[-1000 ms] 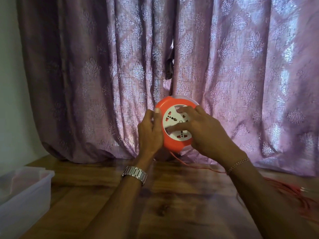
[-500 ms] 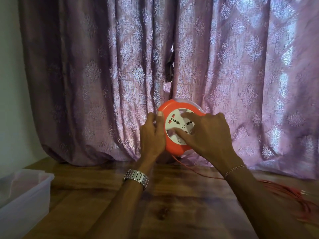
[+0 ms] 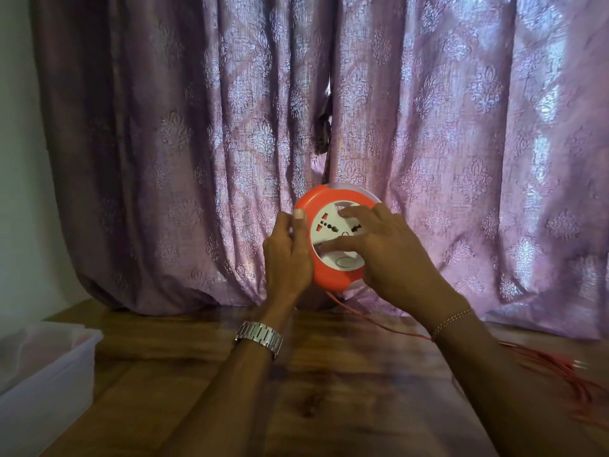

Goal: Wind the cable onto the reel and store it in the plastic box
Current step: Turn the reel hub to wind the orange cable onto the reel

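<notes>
Reel: round orange plastic cable reel (image 3: 329,275) with a white centre plate bearing socket holes, held upright above the table, face toward the camera, in front of the curtain's lower folds.
Curtain: mauve patterned fabric curtain (image 3: 445,143) filling the background, its hem resting on the table's far edge directly behind the reel.
Table: brown wooden tabletop (image 3: 329,390) under both forearms.
Box: translucent white plastic box (image 3: 49,374) at the table's left edge, well apart from the reel; contents unclear.
Cable: thin orange cable (image 3: 379,323) dropping from the reel's underside, running right behind the right wrist to a loose heap on the table at far right, partly blurred.
Left hand: left hand (image 3: 286,258) grasps the reel's left rim, thumb laid over the orange front edge, fingers curled round behind and mostly hidden.
Right hand: right hand (image 3: 392,258) lies over the reel's right side, fingers bent onto the white plate and into its recess, gripping it; it covers much of the plate.
Watch: silver metal link watch (image 3: 258,336) on the left wrist.
Bracelet: thin chain bracelet (image 3: 451,321) on the right wrist.
</notes>
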Motion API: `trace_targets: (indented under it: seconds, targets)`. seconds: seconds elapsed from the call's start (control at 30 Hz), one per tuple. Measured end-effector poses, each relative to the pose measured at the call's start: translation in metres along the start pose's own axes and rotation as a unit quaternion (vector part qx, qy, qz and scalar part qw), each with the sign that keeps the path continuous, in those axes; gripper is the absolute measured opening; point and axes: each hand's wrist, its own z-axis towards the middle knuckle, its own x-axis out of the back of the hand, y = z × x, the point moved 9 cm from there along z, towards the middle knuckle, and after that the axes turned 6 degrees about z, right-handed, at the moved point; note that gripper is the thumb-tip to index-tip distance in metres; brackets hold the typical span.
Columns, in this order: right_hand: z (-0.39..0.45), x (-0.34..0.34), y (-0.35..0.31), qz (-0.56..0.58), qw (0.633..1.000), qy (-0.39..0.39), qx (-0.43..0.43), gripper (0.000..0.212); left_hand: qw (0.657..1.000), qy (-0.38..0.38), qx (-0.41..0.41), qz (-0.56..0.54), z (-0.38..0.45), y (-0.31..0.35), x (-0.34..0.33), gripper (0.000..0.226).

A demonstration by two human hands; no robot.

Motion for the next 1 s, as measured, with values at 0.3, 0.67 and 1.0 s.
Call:
trace_targets:
  seconds: [0.3,0.67,1.0]
  targets:
    - [-0.005,0.005,0.016,0.01,0.992,0.109,-0.064,0.055,1.0,0.0,-0.016,0.005,0.0,0.003,0.0,0.041]
    - [-0.009,0.017,0.023,-0.033,0.976,0.169,-0.13,0.07,1.0,-0.006,-0.022,0.02,-0.001,0.004,-0.004,0.037]
    - [-0.002,0.012,0.005,0.021,0.998,0.059,-0.018,0.043,1.0,-0.008,-0.022,-0.008,0.001,0.003,-0.001,0.038]
